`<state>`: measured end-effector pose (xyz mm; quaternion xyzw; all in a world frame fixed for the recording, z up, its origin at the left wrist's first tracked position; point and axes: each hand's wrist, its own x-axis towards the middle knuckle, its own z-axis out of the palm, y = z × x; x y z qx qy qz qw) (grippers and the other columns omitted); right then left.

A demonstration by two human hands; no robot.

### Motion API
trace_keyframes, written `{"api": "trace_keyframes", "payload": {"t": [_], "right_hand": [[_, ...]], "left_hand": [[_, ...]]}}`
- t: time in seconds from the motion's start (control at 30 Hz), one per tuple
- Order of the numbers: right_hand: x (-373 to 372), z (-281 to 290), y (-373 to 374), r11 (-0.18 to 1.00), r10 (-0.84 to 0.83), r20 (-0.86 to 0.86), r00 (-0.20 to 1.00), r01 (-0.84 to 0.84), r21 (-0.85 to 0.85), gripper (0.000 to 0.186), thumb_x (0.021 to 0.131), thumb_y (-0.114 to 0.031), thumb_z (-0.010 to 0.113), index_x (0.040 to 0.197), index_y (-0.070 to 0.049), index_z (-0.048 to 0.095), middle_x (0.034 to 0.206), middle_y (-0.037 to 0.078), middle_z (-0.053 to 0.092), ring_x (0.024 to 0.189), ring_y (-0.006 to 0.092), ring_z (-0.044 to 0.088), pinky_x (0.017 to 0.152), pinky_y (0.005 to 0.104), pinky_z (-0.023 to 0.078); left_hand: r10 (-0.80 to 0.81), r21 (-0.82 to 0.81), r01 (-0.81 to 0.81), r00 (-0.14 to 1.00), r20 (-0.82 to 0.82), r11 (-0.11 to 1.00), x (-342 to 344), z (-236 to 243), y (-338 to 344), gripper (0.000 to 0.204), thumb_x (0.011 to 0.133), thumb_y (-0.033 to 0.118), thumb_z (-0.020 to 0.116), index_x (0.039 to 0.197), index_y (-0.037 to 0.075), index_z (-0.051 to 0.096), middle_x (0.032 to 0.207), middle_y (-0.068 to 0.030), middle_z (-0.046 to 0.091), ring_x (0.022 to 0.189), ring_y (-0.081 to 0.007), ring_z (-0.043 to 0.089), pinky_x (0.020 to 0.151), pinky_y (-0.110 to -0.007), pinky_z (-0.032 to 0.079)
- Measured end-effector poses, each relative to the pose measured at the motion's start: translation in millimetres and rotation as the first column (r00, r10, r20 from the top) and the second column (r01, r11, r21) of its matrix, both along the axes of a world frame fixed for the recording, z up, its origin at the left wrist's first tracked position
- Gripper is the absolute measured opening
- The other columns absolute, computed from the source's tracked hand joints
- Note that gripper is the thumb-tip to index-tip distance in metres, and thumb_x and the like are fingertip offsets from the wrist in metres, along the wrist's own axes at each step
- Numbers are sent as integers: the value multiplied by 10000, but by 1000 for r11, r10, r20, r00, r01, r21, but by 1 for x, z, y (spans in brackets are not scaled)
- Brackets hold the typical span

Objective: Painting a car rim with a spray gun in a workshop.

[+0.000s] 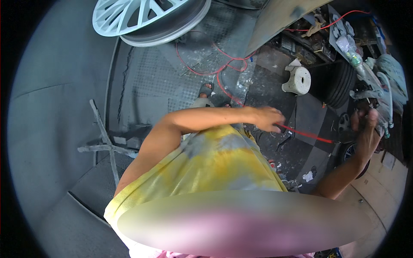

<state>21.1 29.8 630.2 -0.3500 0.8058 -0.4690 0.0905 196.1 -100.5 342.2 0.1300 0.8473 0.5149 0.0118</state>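
Observation:
My left forearm reaches across my body, and my left hand [267,118] has its fingers curled round a red air hose [307,134]. The hose comes up from the floor, passes through that hand and runs on toward the right. Over on the right, my right hand [365,119] is raised with bent fingers against the underside of a cluster of paint-spattered metal fittings [369,93], which look like spray guns. What its fingers close on is partly hidden. A pale, looped handle or tube [389,94] hangs beside that hand.
A white wheel rim [140,19] stands high at the far left. A spattered metal stand [107,146] is at my left. A white stool [297,80] stands ahead right beside a black tyre [342,84]. Red hose coils [223,64] lie on the floor near a leaning board [279,21].

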Motion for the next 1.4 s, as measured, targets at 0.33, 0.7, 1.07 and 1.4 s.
{"api": "trace_keyframes", "payload": {"t": [0.33, 0.7, 1.07, 1.4], "right_hand": [[33, -60, -11, 972, 195, 253, 948, -152, -178, 377, 1030, -279, 663, 1218, 48, 657, 1005, 111, 712, 835, 168, 682, 600, 281, 527], [48, -111, -96, 973, 178, 298, 938, -123, -193, 347, 1043, -144, 621, 1344, 26, 583, 1108, 104, 709, 881, 106, 654, 654, 260, 614], [66, -112, -259, 988, 36, 239, 970, 1, -152, 337, 1048, -184, 624, 1328, -17, 542, 977, 77, 693, 637, 91, 614, 544, 229, 512], [127, -89, -424, 962, 234, 388, 891, -153, -227, 335, 1043, -121, 604, 1338, 25, 543, 1125, 133, 687, 961, 174, 693, 622, 272, 621]], "left_hand": [[580, -545, -254, 563, 589, 799, 184, -126, -107, 684, 976, 564, 570, 1413, 37, 559, 1352, -252, 614, 1285, -441, 559, 1107, -507, 427], [535, -486, -230, 446, 718, 843, 178, -77, -147, 655, 1005, 566, 526, 1341, 11, 622, 1298, -254, 658, 1274, -412, 585, 1071, -479, 456], [400, 41, -407, 908, 126, 912, 135, 107, -283, 344, 1047, 296, 586, 1144, -13, 702, 1065, -189, 717, 983, -334, 703, 873, -454, 546], [759, -330, -820, 564, -327, 467, 197, 163, -544, 189, 968, 162, 666, 994, -20, 713, 945, -173, 681, 913, -375, 653, 801, -442, 524]]}}
